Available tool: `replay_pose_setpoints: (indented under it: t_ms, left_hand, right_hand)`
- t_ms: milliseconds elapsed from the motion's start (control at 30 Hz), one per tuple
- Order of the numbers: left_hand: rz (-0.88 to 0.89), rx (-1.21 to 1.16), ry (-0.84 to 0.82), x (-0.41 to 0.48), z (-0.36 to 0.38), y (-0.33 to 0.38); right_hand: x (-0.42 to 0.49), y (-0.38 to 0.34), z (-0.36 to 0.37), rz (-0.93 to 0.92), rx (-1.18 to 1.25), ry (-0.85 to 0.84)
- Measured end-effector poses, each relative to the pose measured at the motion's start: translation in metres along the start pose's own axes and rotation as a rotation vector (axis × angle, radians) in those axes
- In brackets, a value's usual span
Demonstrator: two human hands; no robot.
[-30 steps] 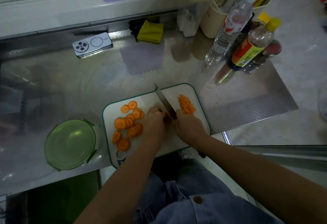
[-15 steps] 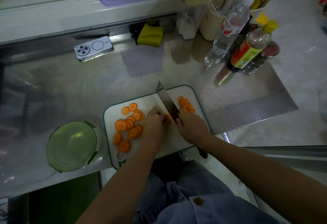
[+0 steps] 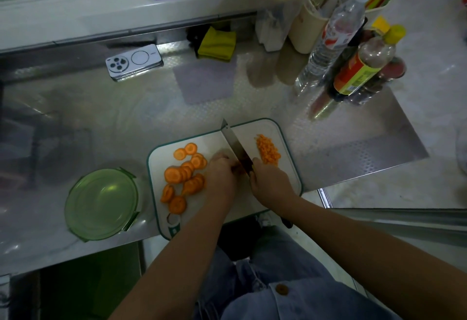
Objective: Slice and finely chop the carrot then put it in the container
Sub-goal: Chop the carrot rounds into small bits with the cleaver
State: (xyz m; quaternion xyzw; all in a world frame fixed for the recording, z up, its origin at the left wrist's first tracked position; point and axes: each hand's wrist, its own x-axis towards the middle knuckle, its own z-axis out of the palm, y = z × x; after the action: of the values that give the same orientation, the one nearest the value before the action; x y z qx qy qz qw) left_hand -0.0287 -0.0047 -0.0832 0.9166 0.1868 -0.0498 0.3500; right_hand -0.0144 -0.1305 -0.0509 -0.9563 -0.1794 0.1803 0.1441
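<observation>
A white cutting board (image 3: 288, 142) with a green rim lies on the steel counter. Several round carrot slices (image 3: 185, 176) lie on its left half. A small heap of finely chopped carrot (image 3: 268, 149) sits on its right half. My right hand (image 3: 271, 183) grips the handle of a knife (image 3: 236, 146), whose blade points away across the board. My left hand (image 3: 221, 174) is curled beside the blade, holding down carrot pieces that are mostly hidden under its fingers. A round green container (image 3: 101, 204) stands left of the board.
A phone (image 3: 134, 62) lies at the back left, with a yellow cloth (image 3: 216, 44) and a purple mat (image 3: 206, 83) behind the board. Several bottles (image 3: 360, 66) and tubs crowd the back right. The counter's front edge runs just under the board.
The knife tip has shifted slightly between frames while both hands stay at the board's middle. The slices and the chopped heap look unchanged.
</observation>
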Motion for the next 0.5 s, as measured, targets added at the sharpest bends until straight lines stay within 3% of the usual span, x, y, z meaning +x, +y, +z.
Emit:
replay_pose_setpoints:
  t_ms: [333,500]
  left_hand:
    - [-0.117,-0.134,-0.035,-0.0013,-0.0049,0.0044]
    - [-0.089,-0.163,-0.006,-0.0049,-0.0091,0.008]
  right_hand:
    - [0.0031,-0.0026,-0.0044,0.007,0.015,-0.052]
    - [0.0005,-0.0045,-0.0038,0.014,-0.003,-0.057]
